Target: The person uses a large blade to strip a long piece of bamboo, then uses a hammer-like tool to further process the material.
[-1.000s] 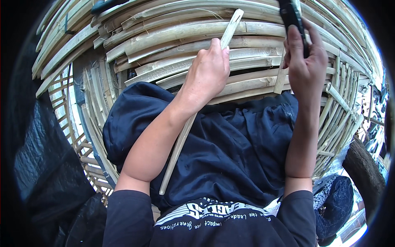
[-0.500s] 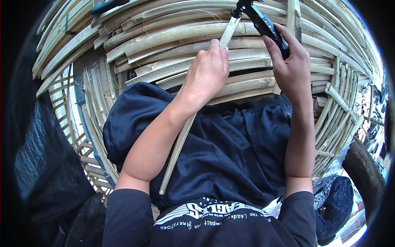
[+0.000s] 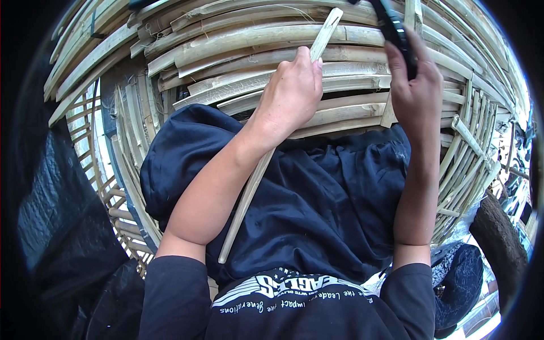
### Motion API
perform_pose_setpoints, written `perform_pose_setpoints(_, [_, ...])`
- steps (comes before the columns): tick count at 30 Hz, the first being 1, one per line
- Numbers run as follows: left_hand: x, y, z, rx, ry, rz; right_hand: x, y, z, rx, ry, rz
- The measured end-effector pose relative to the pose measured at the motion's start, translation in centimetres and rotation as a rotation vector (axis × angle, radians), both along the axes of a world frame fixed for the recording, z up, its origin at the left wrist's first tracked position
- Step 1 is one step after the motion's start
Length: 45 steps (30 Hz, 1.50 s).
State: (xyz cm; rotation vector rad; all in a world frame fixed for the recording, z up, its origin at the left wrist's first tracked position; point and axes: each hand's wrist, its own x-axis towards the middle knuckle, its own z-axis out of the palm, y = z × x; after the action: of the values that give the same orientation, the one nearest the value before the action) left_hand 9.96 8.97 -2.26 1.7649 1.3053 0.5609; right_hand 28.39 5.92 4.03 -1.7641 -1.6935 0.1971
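Observation:
A long, narrow bamboo strip (image 3: 326, 35) slants across my lap, its far end over the slats and its near end by my shirt. My left hand (image 3: 292, 90) is closed around it near the far end. A black hammer (image 3: 393, 28) is gripped by its handle in my right hand (image 3: 416, 85), slightly smeared by motion. The hammer head is partly cut off at the top edge of the view. A gap separates the hammer from the strip's far end.
Split bamboo slats (image 3: 243, 45) form the surface in front of me. Dark blue cloth (image 3: 317, 198) covers my lap. Bundled bamboo strips (image 3: 470, 141) stand at the right, near a log (image 3: 498, 238). Black plastic sheeting (image 3: 62, 215) hangs at the left.
My right hand has moved the hammer right, away from the strip's far end. My left hand and the strip have shifted only slightly.

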Motion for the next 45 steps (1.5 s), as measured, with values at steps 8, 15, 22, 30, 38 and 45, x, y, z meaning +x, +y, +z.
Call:
perform_pose_setpoints(8, [0.0, -0.1, -0.1, -0.013, -0.002, 0.005, -0.1, -0.1, -1.2, 0.077, 0.149, -0.012])
perform_pose_setpoints(15, [-0.1, 0.1, 0.0, -0.009, 0.013, -0.009, -0.1, -0.1, -1.1, 0.142, 0.299, -0.027])
perform_pose_setpoints(22, [-0.3, -0.3, -0.2, -0.023, 0.033, -0.006, -0.4, 0.1, 0.1, 0.131, 0.497, -0.056])
perform_pose_setpoints(30, [-0.2, -0.3, -0.1, -0.03, 0.024, 0.002, 0.2, -0.5, -0.2, 0.005, 0.478, 0.02])
perform_pose_setpoints(38, [-0.2, 0.1, -0.2, 0.004, 0.023, 0.001, -0.2, 0.0, 0.1, 0.044, 0.429, 0.008])
perform_pose_setpoints(45, [-0.2, -0.2, 0.4, -0.067, 0.062, 0.01, 0.6, -0.2, -1.2, 0.092, 0.152, 0.094])
